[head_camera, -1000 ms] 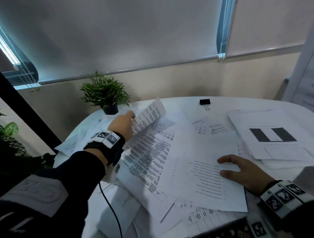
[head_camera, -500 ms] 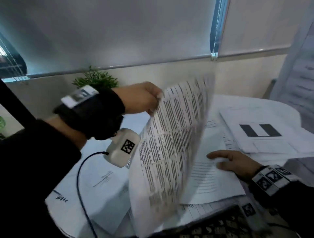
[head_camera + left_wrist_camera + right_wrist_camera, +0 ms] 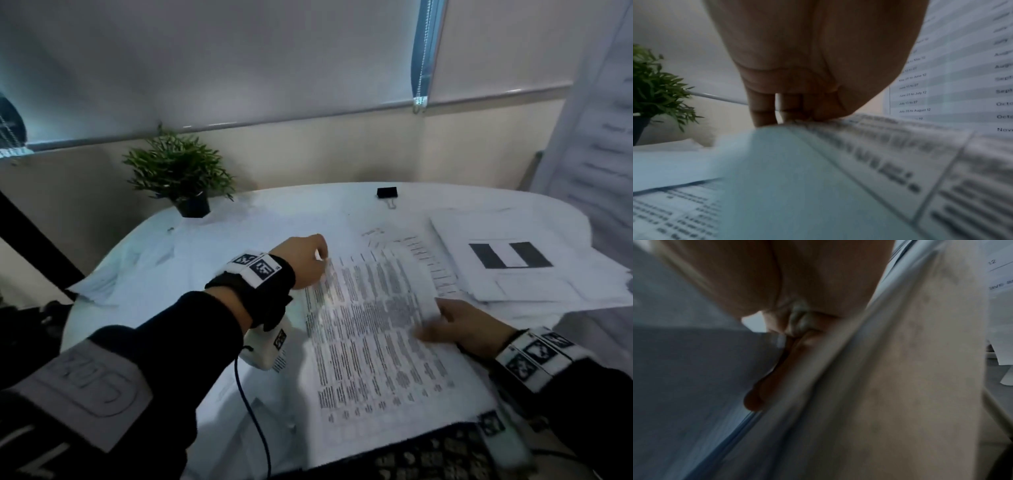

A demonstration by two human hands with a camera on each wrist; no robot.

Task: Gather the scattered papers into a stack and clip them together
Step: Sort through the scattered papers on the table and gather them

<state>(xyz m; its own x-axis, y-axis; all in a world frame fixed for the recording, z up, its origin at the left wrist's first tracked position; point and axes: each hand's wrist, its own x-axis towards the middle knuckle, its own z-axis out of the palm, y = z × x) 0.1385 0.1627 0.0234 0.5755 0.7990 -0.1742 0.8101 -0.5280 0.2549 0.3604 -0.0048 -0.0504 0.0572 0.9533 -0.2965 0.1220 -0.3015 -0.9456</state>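
Observation:
A densely printed sheet (image 3: 370, 329) lies on top of the papers in the middle of the white round table (image 3: 291, 205). My left hand (image 3: 308, 263) pinches its far left corner; the left wrist view shows the left hand (image 3: 797, 113) with fingers curled at the printed sheet's (image 3: 890, 146) edge. My right hand (image 3: 455, 329) holds the sheet's right edge, with a blurred thumb on top and the fingers hidden beneath. The right wrist view is blurred, with one finger (image 3: 764, 386) lying along the paper. A black binder clip (image 3: 387, 192) lies apart at the table's far side.
Another pile topped by a sheet with black blocks (image 3: 510, 255) lies at the right. Loose sheets (image 3: 120, 270) spread over the left side. A small potted plant (image 3: 181, 171) stands at the far left. A dark patterned surface (image 3: 428, 459) borders the near edge.
My left hand lifted the printed sheet from the left, swung it up and over, and laid it down on the central papers. My right hand shifted from pressing flat to holding the edge.

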